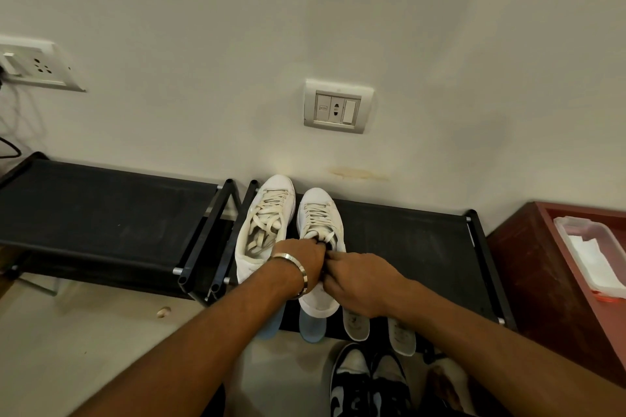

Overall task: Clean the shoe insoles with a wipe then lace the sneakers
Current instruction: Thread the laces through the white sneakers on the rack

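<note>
Two white sneakers stand side by side, toes to the wall, on a black shoe rack (pixel 406 240). Both hands work at the right sneaker (pixel 320 213): the left hand (pixel 306 259) and right hand (pixel 362 278) pinch its laces (pixel 323 235) near the collar. The left sneaker (pixel 262 223) sits laced, untouched.

A single head-worn camera is looking forward and steeply down, facing a pale wall (pixel 237 27) and a black shoe rack (pixel 406 247) standing against it. It is sitting close above the person's forearms, which are reaching in from the bottom edge. The wide lens is bending the rack's lines and pushing the floor (pixel 111 332) to the lower edge; corner detail is probably too stretched to trust. No second view is sharing the scene.
</note>
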`<state>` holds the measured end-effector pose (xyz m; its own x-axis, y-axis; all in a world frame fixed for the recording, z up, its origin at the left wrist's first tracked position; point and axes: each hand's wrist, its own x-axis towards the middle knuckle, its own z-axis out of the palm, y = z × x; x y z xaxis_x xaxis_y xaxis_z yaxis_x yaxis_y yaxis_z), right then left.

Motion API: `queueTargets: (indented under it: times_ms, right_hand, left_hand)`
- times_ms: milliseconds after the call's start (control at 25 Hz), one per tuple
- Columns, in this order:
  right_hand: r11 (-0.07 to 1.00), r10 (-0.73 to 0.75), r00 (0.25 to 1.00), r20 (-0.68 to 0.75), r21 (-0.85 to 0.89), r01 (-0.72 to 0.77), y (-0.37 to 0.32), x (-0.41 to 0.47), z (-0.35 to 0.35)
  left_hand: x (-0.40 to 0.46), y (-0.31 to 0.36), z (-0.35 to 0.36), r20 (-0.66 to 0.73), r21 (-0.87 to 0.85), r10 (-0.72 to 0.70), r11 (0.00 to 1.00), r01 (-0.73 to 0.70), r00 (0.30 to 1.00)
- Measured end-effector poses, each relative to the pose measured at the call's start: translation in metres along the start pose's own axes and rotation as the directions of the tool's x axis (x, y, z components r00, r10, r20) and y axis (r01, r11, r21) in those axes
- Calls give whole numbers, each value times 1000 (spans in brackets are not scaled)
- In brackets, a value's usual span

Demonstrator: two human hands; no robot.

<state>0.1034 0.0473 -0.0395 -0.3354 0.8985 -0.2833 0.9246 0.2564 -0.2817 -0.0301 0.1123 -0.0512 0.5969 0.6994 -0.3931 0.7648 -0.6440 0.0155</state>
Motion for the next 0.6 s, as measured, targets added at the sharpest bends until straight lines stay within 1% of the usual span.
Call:
queueTargets:
  times_ms: [40, 80, 160, 200, 240, 280, 320, 360, 400, 440, 520, 600]
  right_hand:
    - [995, 35, 996, -81, 92, -28, 3, -1, 6]
    - [977, 105, 978, -182, 203, -67, 5, -2, 13]
    - [897, 285, 893, -349, 425, -120, 8, -7, 29]
    - [839, 360, 851, -382, 531, -117, 6, -12, 37]
    - [772, 413, 837, -357, 625, -114, 4, -16, 46]
    - [703, 432, 848, -308, 703, -103, 1, -20, 51]
    - [640, 419, 872, -253, 763, -86, -2, -22, 58]
    - [586, 384, 898, -214, 808, -58, -4, -21, 64]
    - [553, 348, 918, -191, 832, -36, -5, -18, 71]
    - [546, 344, 923, -171, 837, -48, -6, -15, 77]
    - [553, 422, 897, -130, 821, -141, -9, -8, 85]
    - [545, 481, 868, -125, 818, -183, -10, -5, 91]
  left_hand:
    - [-2, 0, 4, -61, -60, -9, 998, 5, 998]
    - [-6, -1, 8, -137, -135, -27, 991, 8, 990]
    - [-20, -6, 20, -321, -326, -104, 945, -7, 941]
    - [-30, -7, 29, -413, -416, -152, 909, -37, 898]
    - [-42, -5, 39, -488, -487, -200, 870, -74, 849]
    - [-53, -2, 48, -535, -538, -240, 836, -108, 810]
    - [-61, 3, 58, -547, -575, -261, 808, -129, 795]
    - [-66, 8, 66, -536, -605, -267, 784, -143, 801]
    - [-69, 13, 73, -510, -633, -268, 761, -146, 818]
    - [-68, 16, 80, -471, -662, -274, 738, -130, 838]
    - [-64, 18, 88, -388, -748, -318, 657, -94, 865]
    - [-59, 16, 93, -350, -818, -339, 565, -108, 873]
